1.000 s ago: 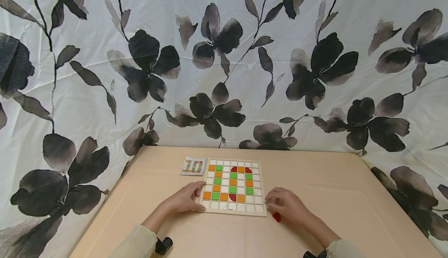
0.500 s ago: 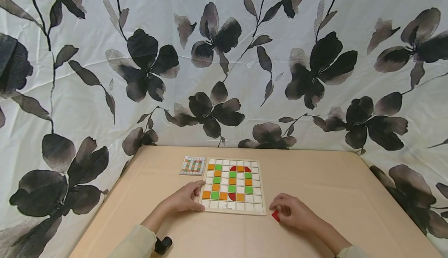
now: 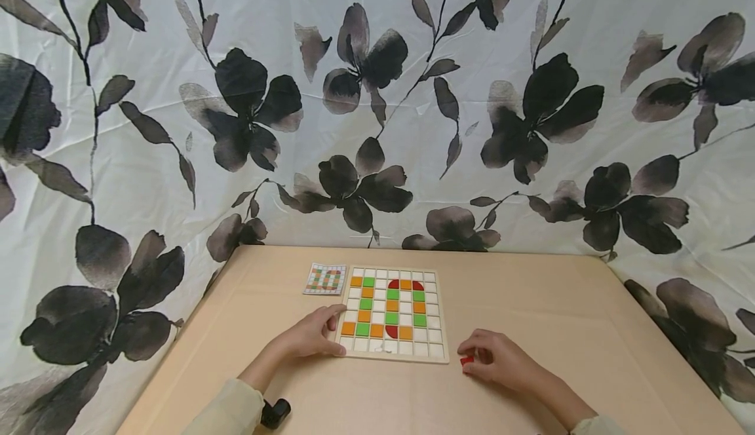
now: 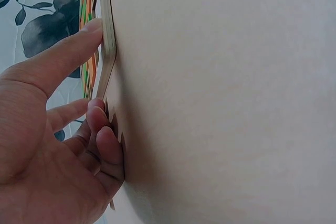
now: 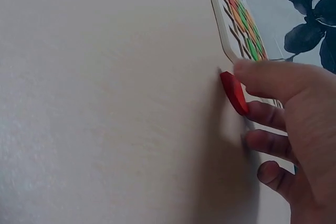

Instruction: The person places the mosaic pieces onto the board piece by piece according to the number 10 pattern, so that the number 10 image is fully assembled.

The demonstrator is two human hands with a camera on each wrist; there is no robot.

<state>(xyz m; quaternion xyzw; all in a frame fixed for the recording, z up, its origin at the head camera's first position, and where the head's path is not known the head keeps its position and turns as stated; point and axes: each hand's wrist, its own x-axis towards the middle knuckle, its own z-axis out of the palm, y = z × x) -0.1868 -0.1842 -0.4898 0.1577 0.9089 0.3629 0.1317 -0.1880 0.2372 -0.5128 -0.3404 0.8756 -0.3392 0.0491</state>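
A square pale wooden grid board (image 3: 396,358) lies on the table, with white, orange, green and red tiles in its cells. My left hand (image 3: 307,335) holds its near-left corner. In the left wrist view the thumb (image 4: 86,35) lies on the board's edge, the other fingers bent against its side. To the right of the board, my right hand (image 3: 498,358) pinches a small red tile (image 3: 466,360) between thumb and finger. The right wrist view shows this red tile (image 5: 233,93) tilted, close to the tabletop and near the board's corner; part of it is covered by the fingers.
A small card (image 3: 325,279) printed with a coloured grid lies just left of the board's far corner. Behind the tan table (image 3: 531,291) hangs a white cloth (image 3: 413,127) with dark flowers. A black device (image 3: 275,415) is strapped at the left wrist.
My right hand has drawn back slightly to the right and toward me, away from the board's edge. The red tile, lower in its fingers before, has turned in the pinch. The left hand stays put.
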